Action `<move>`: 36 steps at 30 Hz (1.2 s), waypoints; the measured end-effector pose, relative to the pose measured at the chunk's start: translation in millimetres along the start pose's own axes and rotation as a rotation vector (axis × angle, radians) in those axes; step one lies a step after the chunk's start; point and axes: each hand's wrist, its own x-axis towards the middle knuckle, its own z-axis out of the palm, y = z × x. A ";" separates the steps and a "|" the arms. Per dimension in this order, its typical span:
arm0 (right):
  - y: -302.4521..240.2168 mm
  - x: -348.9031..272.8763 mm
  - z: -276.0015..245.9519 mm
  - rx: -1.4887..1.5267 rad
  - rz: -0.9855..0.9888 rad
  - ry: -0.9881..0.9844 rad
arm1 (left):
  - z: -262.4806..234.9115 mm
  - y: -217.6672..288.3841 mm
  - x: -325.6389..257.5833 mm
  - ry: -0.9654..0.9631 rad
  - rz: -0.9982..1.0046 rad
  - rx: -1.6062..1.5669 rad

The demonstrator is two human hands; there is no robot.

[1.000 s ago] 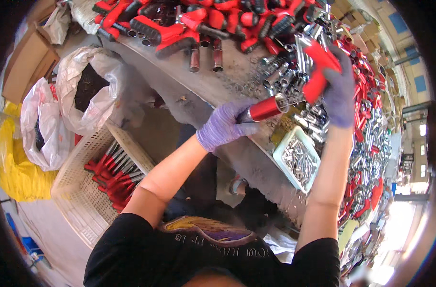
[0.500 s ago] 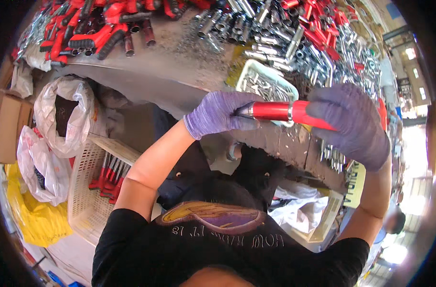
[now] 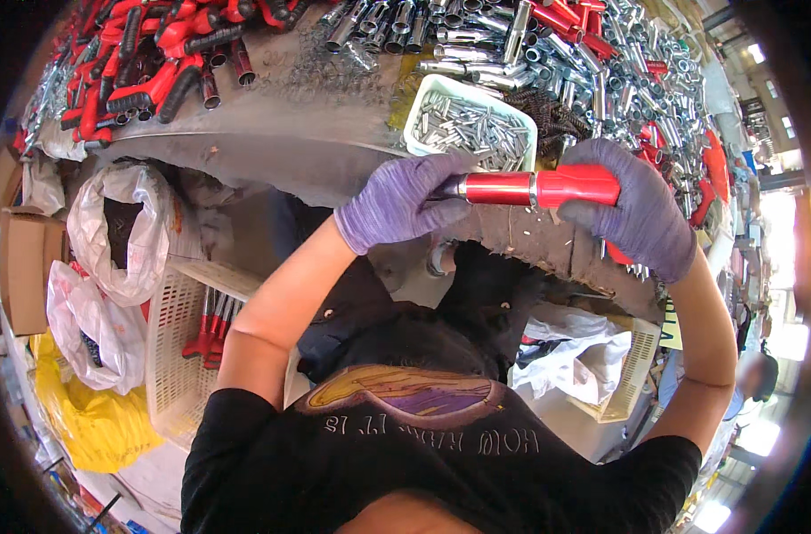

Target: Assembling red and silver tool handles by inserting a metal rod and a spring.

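A shiny red tube with a chrome collar is held almost level in front of me, above the near edge of the workbench. My left hand, in a purple knit glove, is closed around its dark metal left end. The thicker red right end is wrapped by my right hand, gloved the same way, with the fingers over the top and the thumb below. What lies inside each palm is hidden. Just beyond the tube stands a white plastic tray of small metal pins.
Chrome sockets and tubes heap the bench at the far right, beside dark springs. Red-and-black handles pile at the far left. Below stand a white crate, plastic bags and a box with white plastic.
The tube has come level, and my right hand has shifted up and slightly left with it. My left hand keeps its hold. The bench and tray sit higher in view.
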 end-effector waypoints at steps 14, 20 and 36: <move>-1.7 -16.6 13.4 -0.141 -0.179 -0.005 | -16.1 24.5 7.3 -0.397 -0.183 0.256; 18.6 -23.2 28.7 0.521 0.438 -0.010 | 11.2 18.7 4.1 -0.181 -0.085 0.681; 36.8 -66.0 69.1 1.259 0.805 -0.150 | 11.7 35.0 12.1 -0.528 0.107 0.746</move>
